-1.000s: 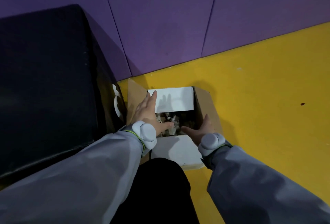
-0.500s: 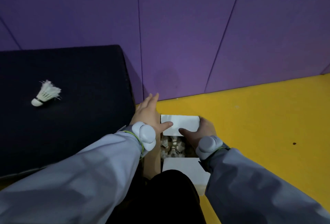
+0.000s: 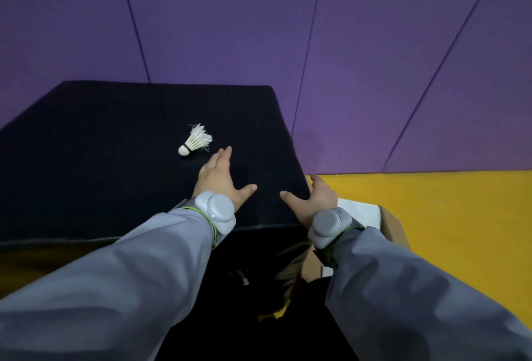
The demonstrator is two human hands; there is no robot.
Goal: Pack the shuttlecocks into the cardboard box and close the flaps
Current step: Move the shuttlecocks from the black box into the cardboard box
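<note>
One white feather shuttlecock (image 3: 195, 140) lies on its side on top of a black padded block (image 3: 115, 159), cork end toward the lower left. My left hand (image 3: 220, 179) hovers over the block with fingers spread, its fingertips a short way right of and below the shuttlecock, not touching it. My right hand (image 3: 312, 202) is open at the block's right edge and holds nothing. The cardboard box (image 3: 388, 225) stands on the floor right of the block; only a white flap and a brown side show behind my right wrist. Its inside is hidden.
Purple padded wall panels (image 3: 316, 43) rise behind the block. A yellow floor (image 3: 460, 231) spreads to the right of the box. My grey sleeves fill the lower part of the view, each wrist wearing a pale band.
Both hands have left the box and risen toward the block top. My left hand has reached close to the shuttlecock. The view has swung left and up, so the box is mostly out of sight.
</note>
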